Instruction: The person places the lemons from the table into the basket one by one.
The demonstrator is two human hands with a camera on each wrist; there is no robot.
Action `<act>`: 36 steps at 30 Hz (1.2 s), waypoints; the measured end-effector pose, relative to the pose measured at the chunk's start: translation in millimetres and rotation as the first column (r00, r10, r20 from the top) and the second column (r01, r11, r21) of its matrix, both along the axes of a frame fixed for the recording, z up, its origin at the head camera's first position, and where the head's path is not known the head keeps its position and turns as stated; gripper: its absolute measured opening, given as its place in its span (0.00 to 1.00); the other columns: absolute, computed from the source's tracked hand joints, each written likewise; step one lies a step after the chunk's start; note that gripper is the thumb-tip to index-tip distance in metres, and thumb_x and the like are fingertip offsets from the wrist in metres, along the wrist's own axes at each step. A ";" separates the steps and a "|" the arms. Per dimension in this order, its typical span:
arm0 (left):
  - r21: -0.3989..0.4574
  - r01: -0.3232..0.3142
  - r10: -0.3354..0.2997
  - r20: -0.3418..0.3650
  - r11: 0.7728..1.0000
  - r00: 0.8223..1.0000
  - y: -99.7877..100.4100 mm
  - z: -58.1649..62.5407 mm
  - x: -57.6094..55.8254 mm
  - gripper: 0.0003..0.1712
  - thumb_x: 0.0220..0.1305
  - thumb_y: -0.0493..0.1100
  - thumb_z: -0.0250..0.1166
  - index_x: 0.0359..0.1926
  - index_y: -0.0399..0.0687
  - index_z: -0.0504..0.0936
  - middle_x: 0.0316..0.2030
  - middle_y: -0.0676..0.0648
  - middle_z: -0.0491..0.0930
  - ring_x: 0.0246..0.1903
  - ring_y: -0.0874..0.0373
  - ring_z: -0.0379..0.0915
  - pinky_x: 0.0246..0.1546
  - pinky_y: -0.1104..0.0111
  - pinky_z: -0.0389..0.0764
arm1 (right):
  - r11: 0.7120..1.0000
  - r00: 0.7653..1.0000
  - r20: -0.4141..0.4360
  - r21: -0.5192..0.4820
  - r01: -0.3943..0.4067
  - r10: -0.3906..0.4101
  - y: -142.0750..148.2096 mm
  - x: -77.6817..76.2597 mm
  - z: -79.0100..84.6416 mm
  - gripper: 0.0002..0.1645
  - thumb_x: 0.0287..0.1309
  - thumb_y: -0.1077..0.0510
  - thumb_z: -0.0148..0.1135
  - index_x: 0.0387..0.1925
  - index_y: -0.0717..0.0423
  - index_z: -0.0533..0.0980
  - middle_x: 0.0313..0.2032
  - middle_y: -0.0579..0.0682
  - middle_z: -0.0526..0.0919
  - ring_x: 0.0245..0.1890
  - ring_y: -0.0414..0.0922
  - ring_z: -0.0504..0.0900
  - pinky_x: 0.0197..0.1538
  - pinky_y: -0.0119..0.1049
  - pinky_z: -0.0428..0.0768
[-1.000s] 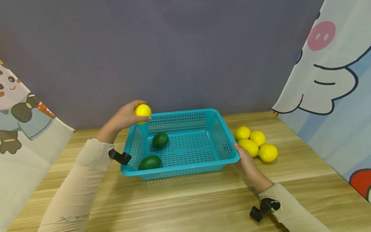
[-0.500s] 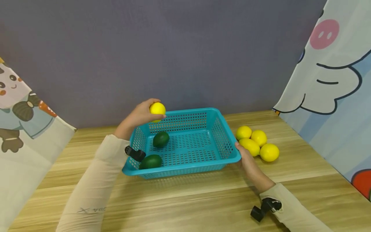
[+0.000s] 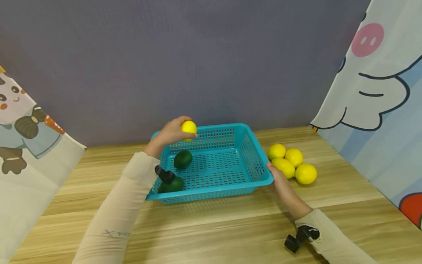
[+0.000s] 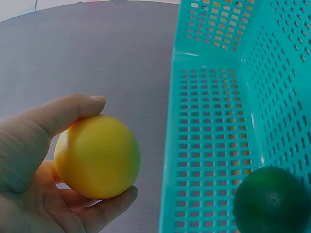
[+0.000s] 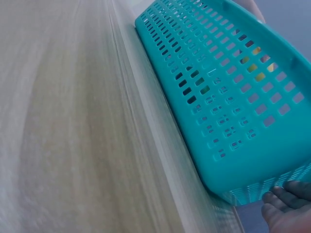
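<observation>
My left hand (image 3: 169,132) grips a yellow lemon (image 3: 189,127) at the far rim of the turquoise perforated basket (image 3: 214,193), toward its left end. In the left wrist view the lemon (image 4: 99,158) lies between thumb and fingers, just outside the basket wall. Inside, at the left, sit two dark green, avocado-like fruits, one farther back (image 3: 182,159) and one near the front (image 3: 174,185), the latter partly covered by the wrist camera. My right hand (image 3: 280,185) holds the basket's right side near the front corner, thumb at the rim. Its fingers (image 5: 286,196) lie against the outer wall.
Several lemons (image 3: 285,167) lie in a cluster on the wooden table (image 3: 214,234), just right of the basket. A grey panel (image 3: 211,62) stands behind the table. Cartoon-printed cloths hang at the left (image 3: 29,146) and right (image 3: 379,88).
My left hand has carried the lemon rightward along the basket's far rim, then slightly down. My right hand stays at the basket's right side, and the basket keeps its place.
</observation>
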State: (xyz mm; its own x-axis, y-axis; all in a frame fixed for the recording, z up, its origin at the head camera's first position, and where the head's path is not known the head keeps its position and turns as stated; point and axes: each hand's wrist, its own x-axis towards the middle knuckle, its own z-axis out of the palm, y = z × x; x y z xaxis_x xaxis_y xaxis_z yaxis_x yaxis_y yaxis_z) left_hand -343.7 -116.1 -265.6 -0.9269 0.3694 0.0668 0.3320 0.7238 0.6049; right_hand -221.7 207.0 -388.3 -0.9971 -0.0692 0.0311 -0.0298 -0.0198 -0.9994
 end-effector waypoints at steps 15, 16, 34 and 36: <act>-0.007 -0.018 0.018 0.052 1.000 0.998 19.1 -10.2 -8.4 0.41 0.55 0.49 0.67 0.66 0.42 0.62 0.56 0.40 0.70 0.45 0.46 0.69 0.42 0.58 0.76 | 1.000 1.000 0.020 0.012 0.014 -0.015 -1.3 1.2 2.7 0.38 0.73 0.45 0.30 0.65 0.75 0.54 0.45 0.46 0.78 0.41 0.31 0.76 0.45 0.26 0.77; -0.007 -0.017 0.017 0.056 1.000 0.998 20.2 -10.8 -9.0 0.41 0.55 0.49 0.67 0.66 0.42 0.62 0.56 0.40 0.70 0.45 0.46 0.69 0.42 0.58 0.76 | 1.000 1.000 0.021 0.008 0.016 -0.016 -1.3 1.1 2.6 0.38 0.73 0.45 0.30 0.65 0.75 0.54 0.44 0.46 0.78 0.40 0.31 0.76 0.45 0.26 0.77; 0.008 -0.006 0.005 0.148 1.000 0.989 34.8 -28.9 -17.4 0.43 0.55 0.48 0.69 0.67 0.41 0.60 0.55 0.39 0.69 0.49 0.46 0.69 0.46 0.58 0.76 | 1.000 1.000 0.006 0.013 0.010 -0.010 0.1 0.9 3.9 0.37 0.73 0.46 0.30 0.64 0.77 0.55 0.41 0.41 0.78 0.40 0.32 0.76 0.45 0.27 0.77; 0.018 -0.007 0.004 0.159 1.000 0.987 35.2 -30.3 -17.2 0.42 0.54 0.48 0.69 0.66 0.41 0.61 0.55 0.39 0.69 0.48 0.46 0.69 0.45 0.58 0.76 | 1.000 1.000 0.005 0.012 0.008 -0.008 0.0 1.2 4.0 0.38 0.73 0.45 0.30 0.64 0.77 0.55 0.41 0.41 0.78 0.40 0.32 0.76 0.45 0.27 0.77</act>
State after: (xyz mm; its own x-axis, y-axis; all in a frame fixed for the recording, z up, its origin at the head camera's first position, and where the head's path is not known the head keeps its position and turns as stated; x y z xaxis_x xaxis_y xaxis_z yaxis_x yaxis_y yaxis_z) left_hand -360.9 -80.9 -296.0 -0.9283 0.3641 -0.0748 0.2265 0.7137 0.6628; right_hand -220.5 206.9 -384.3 -0.9978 -0.0612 0.0253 -0.0249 -0.0077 -0.9997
